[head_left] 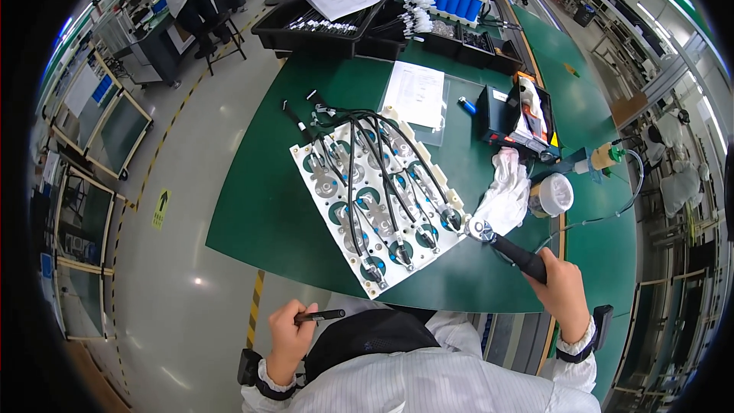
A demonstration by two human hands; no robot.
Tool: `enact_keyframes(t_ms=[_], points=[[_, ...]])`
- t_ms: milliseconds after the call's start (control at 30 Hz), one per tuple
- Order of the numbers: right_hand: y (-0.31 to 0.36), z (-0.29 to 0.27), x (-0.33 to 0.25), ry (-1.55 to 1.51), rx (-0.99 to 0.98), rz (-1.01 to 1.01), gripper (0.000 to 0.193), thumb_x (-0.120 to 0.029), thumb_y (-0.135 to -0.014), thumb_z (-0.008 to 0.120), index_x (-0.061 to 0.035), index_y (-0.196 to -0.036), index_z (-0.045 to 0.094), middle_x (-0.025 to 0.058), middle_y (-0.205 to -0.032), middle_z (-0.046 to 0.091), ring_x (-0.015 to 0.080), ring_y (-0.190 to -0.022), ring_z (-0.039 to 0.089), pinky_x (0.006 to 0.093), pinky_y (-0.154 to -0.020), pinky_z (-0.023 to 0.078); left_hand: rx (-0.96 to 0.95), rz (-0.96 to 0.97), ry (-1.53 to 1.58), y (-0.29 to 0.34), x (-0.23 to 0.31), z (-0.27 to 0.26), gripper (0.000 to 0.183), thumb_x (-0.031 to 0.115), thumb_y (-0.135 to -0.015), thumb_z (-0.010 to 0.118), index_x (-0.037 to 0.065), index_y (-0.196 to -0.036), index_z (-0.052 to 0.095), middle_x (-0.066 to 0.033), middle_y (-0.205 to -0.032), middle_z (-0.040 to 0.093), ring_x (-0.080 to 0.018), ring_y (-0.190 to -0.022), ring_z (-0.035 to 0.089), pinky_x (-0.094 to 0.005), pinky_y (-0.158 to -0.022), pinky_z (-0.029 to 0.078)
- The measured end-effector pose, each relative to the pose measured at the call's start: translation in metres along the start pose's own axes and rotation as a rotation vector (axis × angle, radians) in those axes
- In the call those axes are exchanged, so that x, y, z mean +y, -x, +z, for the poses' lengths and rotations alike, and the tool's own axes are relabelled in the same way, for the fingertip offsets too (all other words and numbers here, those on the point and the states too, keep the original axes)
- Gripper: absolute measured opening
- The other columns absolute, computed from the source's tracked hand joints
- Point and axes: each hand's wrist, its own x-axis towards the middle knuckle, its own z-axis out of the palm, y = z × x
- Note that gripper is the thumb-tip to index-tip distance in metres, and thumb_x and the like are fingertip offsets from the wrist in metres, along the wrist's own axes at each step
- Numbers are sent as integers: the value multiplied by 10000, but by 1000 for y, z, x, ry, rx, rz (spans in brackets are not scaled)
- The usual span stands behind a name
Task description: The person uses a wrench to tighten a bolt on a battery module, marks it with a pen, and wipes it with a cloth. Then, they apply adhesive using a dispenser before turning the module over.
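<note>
A black marker pen is held in my closed left hand, off the table's near edge. My right hand grips the black handle of a ratchet wrench. The wrench's round metal head lies at the right corner of a white plate; whether it sits on a fastener there I cannot tell. Black cables run across the plate, over round cutouts, metal tabs and blue dots. Several cable ends stick out past its far left edge.
On the green table are printed sheets, a blue-capped item, a dark box, white crumpled cloth and a white-lidded jar. Black bins with cables and a blue cell pack stand farther back, by another person.
</note>
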Motion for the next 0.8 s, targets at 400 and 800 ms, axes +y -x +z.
enact_keyframes(t_ms=[400, 800], points=[[0, -17, -8, -433, 85, 42, 183, -10, -664, 688, 21, -722, 518, 88, -520, 405, 124, -462, 349, 261, -425, 300, 27, -11, -34, 4, 0, -8, 285, 81, -755, 649, 8, -602, 419, -82, -472, 374, -176, -415, 329, -293, -407, 266], [-9, 17, -28, -105, -34, -238, 242, -6, -555, 700, -25, -729, 533, 143, -599, 532, 307, -524, 537, 338, -479, 400, 10, -34, -14, 10, 1, -11, 280, 75, -746, 647, 2, -607, 415, -105, -497, 382, -219, -427, 349, -312, -418, 273]])
